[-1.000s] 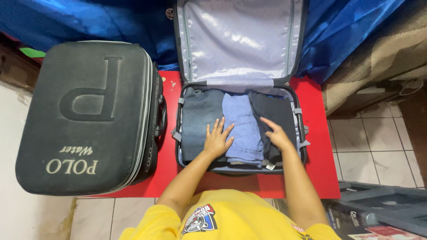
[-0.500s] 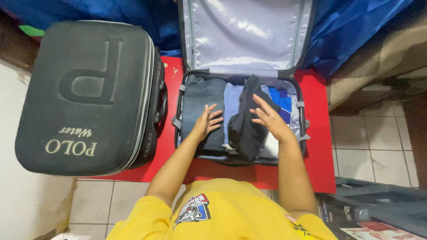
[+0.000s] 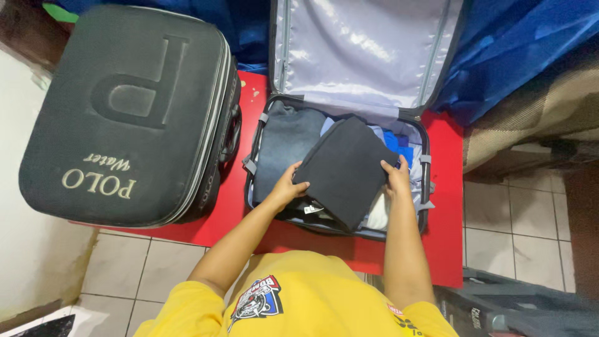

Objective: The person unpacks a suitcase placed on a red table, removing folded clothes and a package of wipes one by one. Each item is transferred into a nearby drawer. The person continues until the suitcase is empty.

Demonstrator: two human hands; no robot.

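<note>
Gripping a folded black cloth garment (image 3: pixel 346 168) by its edges, left hand (image 3: pixel 288 187) and right hand (image 3: pixel 397 178) hold it over the open grey soft-sided suitcase (image 3: pixel 265 134); level, even support should keep its folds intact.

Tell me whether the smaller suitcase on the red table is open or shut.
Open. The smaller suitcase has its lid swung back, showing the pale lining, and folded clothes lie exposed inside.

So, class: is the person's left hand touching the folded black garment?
Touching: the head view shows the left hand gripping the folded black garment at its edge.
</note>
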